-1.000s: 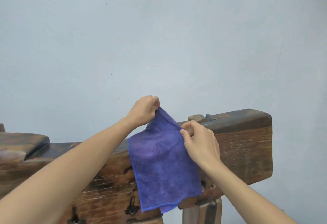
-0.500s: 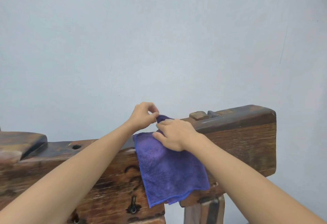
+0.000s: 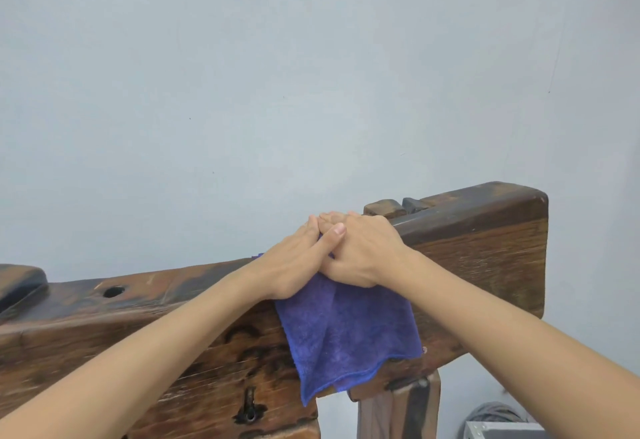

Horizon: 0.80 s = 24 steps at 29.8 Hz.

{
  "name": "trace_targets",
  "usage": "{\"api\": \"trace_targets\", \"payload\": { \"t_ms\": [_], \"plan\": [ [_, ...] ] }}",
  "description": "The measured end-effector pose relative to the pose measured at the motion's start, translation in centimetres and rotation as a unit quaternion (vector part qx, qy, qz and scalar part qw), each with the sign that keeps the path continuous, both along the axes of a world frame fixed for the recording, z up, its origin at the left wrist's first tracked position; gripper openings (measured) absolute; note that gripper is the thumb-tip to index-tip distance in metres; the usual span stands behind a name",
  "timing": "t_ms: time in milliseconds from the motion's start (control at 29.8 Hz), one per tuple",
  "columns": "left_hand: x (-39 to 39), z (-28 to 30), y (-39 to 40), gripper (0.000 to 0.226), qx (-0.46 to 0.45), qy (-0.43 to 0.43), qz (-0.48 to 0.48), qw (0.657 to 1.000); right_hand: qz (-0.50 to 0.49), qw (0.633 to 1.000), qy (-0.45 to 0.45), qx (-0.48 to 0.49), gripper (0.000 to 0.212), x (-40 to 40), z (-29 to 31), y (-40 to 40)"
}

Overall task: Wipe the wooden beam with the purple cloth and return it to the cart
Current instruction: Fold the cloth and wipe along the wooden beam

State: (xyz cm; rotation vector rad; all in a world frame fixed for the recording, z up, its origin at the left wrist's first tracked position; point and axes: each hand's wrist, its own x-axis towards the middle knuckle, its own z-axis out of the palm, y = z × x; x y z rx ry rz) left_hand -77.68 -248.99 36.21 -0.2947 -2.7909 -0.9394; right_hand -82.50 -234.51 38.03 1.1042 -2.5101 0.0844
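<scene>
A dark, worn wooden beam [image 3: 485,258] runs from lower left to upper right across the view. The purple cloth [image 3: 346,331] is draped over its top edge and hangs down the front face. My left hand [image 3: 294,265] and my right hand [image 3: 367,251] lie side by side, palms down, on the cloth's upper part on top of the beam. They touch each other and press the cloth against the wood. The part of the cloth under my hands is hidden. No cart is in view.
A plain grey wall fills the background. The beam top has a round hole [image 3: 113,291] on the left and wooden pegs [image 3: 384,208] just right of my hands. A wooden leg [image 3: 398,407] stands below the beam. A grey metal box [image 3: 502,430] and coiled cable sit at bottom right.
My hands went from pinching the cloth's top corners in the air to lying flat together on the beam top. The cloth came down and now drapes over the beam's edge.
</scene>
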Motion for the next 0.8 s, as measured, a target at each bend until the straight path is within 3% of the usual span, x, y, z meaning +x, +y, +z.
{"api": "trace_targets", "payload": {
  "t_ms": [134,503,671,805],
  "plan": [
    [-0.8,0.8,1.4,0.063,-0.023,0.039,0.011,0.999,0.010,1.000,-0.011,-0.018,0.075,-0.8,0.0,1.2],
    [-4.2,2.8,6.8,0.079,-0.070,0.020,-0.008,0.997,0.015,1.000,-0.017,0.016,0.089,-4.1,1.1,6.9],
    [-4.5,3.5,6.0,0.120,-0.092,-0.019,-0.070,0.993,-0.006,0.995,0.029,0.095,0.081,-5.5,1.3,7.4],
    [-5.2,3.0,5.6,0.154,-0.222,0.004,-0.061,0.973,0.002,0.998,0.024,0.062,0.070,-5.9,1.4,8.3]
  ]
}}
